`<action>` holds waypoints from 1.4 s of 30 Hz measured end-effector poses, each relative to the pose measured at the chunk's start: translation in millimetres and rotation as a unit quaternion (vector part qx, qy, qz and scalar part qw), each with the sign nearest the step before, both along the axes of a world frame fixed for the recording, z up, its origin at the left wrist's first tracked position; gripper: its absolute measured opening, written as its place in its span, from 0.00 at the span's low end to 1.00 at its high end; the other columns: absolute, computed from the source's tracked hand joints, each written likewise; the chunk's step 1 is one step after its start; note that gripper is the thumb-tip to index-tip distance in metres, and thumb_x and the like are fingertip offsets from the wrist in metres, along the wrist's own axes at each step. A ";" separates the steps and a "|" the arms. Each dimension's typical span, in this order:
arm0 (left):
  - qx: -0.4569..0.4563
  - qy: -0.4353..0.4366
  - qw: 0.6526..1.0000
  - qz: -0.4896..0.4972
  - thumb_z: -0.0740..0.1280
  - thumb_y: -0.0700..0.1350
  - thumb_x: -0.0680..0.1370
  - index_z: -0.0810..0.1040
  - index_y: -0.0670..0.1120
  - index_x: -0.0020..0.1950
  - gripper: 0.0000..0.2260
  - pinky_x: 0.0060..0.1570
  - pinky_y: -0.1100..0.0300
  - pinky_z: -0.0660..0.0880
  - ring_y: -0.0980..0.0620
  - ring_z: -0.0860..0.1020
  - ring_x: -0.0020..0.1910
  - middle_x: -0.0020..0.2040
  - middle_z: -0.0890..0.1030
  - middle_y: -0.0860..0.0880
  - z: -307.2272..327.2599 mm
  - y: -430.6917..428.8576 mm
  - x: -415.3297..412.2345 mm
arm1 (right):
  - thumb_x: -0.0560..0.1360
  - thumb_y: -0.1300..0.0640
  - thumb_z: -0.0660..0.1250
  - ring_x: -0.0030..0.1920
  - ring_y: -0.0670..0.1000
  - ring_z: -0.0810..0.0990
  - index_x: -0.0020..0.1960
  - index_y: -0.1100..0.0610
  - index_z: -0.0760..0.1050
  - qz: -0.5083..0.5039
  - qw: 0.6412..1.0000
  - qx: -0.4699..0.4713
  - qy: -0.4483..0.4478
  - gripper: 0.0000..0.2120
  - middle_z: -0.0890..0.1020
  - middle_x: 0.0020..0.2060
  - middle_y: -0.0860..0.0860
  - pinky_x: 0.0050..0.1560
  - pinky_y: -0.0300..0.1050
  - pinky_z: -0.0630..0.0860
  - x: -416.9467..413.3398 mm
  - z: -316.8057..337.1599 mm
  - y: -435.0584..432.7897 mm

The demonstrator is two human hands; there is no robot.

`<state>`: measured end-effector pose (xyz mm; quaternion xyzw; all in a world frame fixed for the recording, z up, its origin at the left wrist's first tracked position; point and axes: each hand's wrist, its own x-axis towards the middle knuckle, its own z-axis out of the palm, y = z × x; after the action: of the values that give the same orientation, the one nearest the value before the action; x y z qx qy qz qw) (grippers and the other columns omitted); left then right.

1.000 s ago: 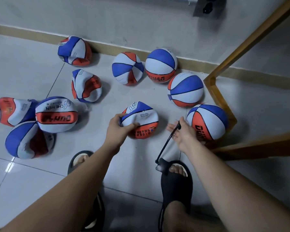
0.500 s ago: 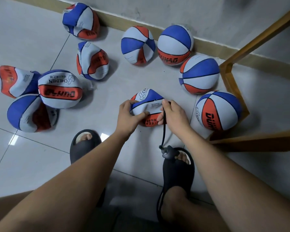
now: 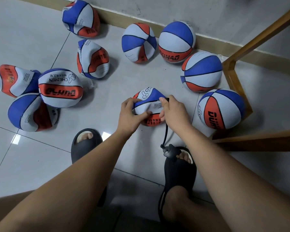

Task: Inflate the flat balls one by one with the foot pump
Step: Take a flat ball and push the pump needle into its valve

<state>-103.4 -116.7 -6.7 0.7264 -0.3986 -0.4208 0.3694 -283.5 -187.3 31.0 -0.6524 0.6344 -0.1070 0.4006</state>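
A crumpled red, white and blue ball (image 3: pixel 149 106) is set on the tiled floor (image 3: pixel 40 156) at centre, with the black pump hose (image 3: pixel 165 133) led up to its right side. Other crumpled balls (image 3: pixel 92 59) are scattered to the left. Round, full ones (image 3: pixel 202 72) are ranged at the right.

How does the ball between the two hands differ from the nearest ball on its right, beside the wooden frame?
The held ball is creased and caved in; the right-side ball, beside the wooden frame, is round and full. The left hand grips the held ball and the right hand holds the black hose against it; the right-side ball lies untouched on the floor. Both have blue, white and orange-red panels.
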 end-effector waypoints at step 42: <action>-0.033 -0.090 0.994 -0.051 0.74 0.55 0.79 0.83 0.58 0.67 0.16 0.63 0.58 0.76 0.59 0.79 0.60 0.61 0.83 0.60 21.0 -14.4 -7.3 | 0.91 0.48 0.47 0.50 0.66 0.84 0.62 0.59 0.67 0.222 0.922 -0.117 0.294 0.16 0.85 0.51 0.61 0.42 0.53 0.67 4.5 24.2 -11.9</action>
<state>-110.7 -131.1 14.3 0.7273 -0.4807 -0.3587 0.3336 -279.0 -199.2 55.2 -0.8210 0.5452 0.1080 0.1308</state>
